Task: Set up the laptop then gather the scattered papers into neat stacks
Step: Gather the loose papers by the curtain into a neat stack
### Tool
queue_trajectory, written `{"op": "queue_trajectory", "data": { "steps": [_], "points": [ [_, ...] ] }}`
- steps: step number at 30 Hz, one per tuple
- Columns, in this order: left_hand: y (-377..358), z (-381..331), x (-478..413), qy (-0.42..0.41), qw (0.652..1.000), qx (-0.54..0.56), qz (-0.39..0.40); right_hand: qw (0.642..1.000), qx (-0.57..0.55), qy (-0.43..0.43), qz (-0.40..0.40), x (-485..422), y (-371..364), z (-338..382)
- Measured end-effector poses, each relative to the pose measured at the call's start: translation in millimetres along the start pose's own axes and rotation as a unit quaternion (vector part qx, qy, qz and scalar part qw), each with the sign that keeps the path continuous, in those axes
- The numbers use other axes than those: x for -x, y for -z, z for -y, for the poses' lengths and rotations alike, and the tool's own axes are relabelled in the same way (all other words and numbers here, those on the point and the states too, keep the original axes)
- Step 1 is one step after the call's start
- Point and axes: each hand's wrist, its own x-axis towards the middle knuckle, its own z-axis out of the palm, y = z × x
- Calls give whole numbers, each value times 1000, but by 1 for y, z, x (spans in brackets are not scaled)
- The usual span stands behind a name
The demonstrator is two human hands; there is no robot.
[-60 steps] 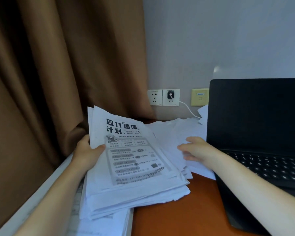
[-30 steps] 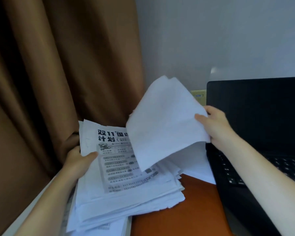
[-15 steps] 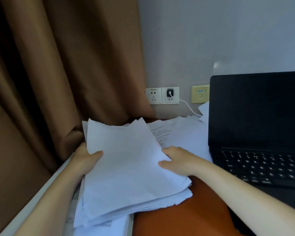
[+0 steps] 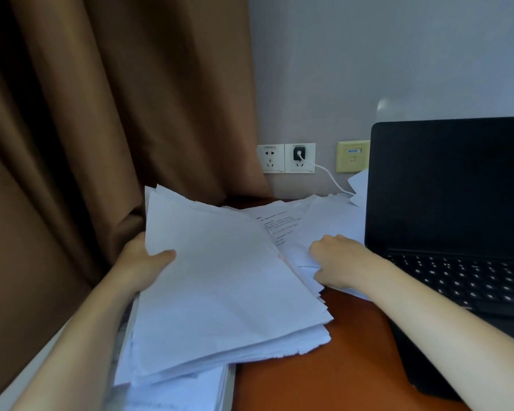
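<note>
A thick stack of white papers (image 4: pixel 220 289) sits tilted at the left of the orange-brown desk. My left hand (image 4: pixel 143 262) grips its left edge, thumb on top. Beside the stack's right edge, my right hand (image 4: pixel 336 262) pinches loose sheets (image 4: pixel 324 229) that lie scattered between the stack and the laptop. A printed sheet (image 4: pixel 276 221) shows among them. The black laptop (image 4: pixel 451 203) stands open at the right, screen dark, keyboard visible.
A brown curtain (image 4: pixel 86 129) hangs at the left, touching the stack's far corner. Wall sockets (image 4: pixel 285 158) with a white cable plugged in and a yellow plate (image 4: pixel 352 157) are behind the papers. More paper (image 4: pixel 172 393) lies under the stack. Bare desk (image 4: pixel 324 375) shows in front.
My right hand lifted blank sheets from beside the laptop, laid them on the stack over the printed flyer, then moved right onto the loose sheets again. My left hand kept hold of the stack.
</note>
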Motion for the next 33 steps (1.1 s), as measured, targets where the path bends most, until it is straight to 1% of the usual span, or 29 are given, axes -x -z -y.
{"op": "queue_trajectory", "data": {
  "steps": [4,5,6,10,12,14,16,17,18,20,22,24,26,28,30,31,32,33],
  "points": [
    [1,0,-1,7,1000,4,-7,996,-18,-28,82,2,5,-9],
    [2,0,-2,6,1000,4,-8,995,-10,-33,90,1,4,-10],
    [3,0,-2,5,1000,3,-7,997,3,-34,75,0,1,-11],
    [4,0,-2,6,1000,-4,-3,994,65,-54,-63,-6,-16,-15],
    [4,1,-2,13,1000,-6,-4,988,48,-91,-117,-6,-19,-17],
    [4,1,-3,15,1000,-3,-4,976,3,-128,-177,-5,-21,-24],
    [4,1,-3,20,1000,-3,1,958,-22,-143,-248,-5,-21,-29],
    [4,0,-3,22,1000,-4,3,948,-16,-137,-286,-6,-21,-30],
    [3,0,-4,27,1000,-3,5,940,-3,-115,-320,-6,-21,-29],
    [1,0,-5,41,999,-3,11,934,22,-51,-352,-3,-11,-16],
    [-2,2,-6,62,998,1,13,917,31,66,-393,-3,-4,5],
    [-5,3,-6,95,995,1,14,909,38,158,-385,1,-2,31],
    [-9,0,-10,126,992,23,-10,910,45,212,-353,8,-4,54],
    [-9,-1,-15,164,983,76,-41,907,23,255,-334,9,-13,71],
    [-10,0,-19,188,972,129,-60,912,-2,285,-295,12,-19,84],
    [-11,4,-22,194,970,139,-57,924,-24,285,-253,14,-18,88],
    [-12,4,-21,192,972,127,-44,933,-51,290,-206,14,-18,89],
    [-13,4,-19,171,979,106,-29,941,-95,288,-147,16,-16,88]
  ]
}}
